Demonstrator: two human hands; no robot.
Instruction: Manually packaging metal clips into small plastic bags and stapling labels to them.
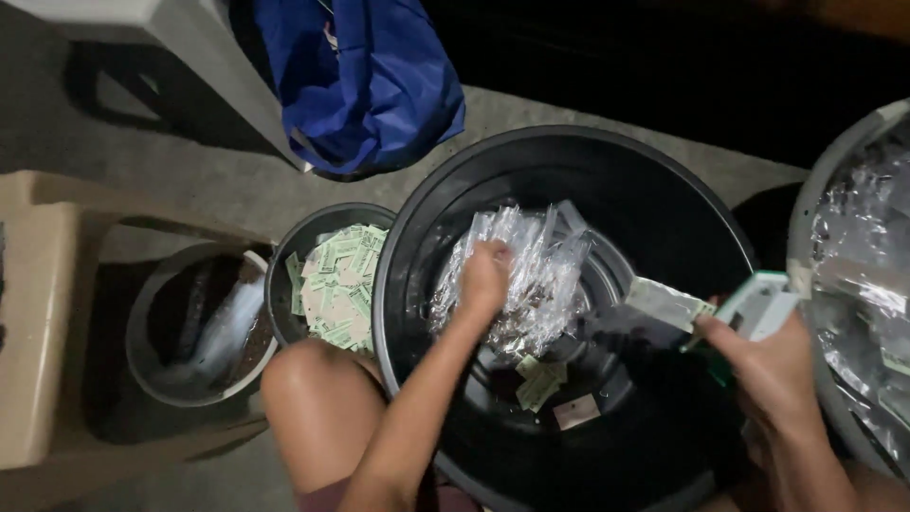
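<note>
Black plastic forms the largest item noted: one wide round tub standing on the concrete floor between the person's knees. Inside it, against the far-left wall, one heap of clear cellophane sleeves is recorded; individual sleeves cannot be counted. The left hand is laid on the near-left side of that heap, fingers curled into the film and gripping a bunch of it. The sleeves are judged very light, soft, crinkly and slippery, liable to slide apart; a pinch on a gathered edge is judged the surest hold.

One grey basin of similar clear wrappers is cut off at the right edge of the view. One blue bag lies beyond the tub's far-left rim. Two smaller buckets are noted to the left of the tub: a dark one filled with pale green paper slips, too many to count, and a grey one with unclear dark contents.

The right hand, over the tub's right rim, is closed around a small stack of white-and-green cards, fingers wrapped about its lower end. The stack is judged light, thin and easily bent. A few loose slips lie on the tub's floor, about three, exact number uncertain.
</note>
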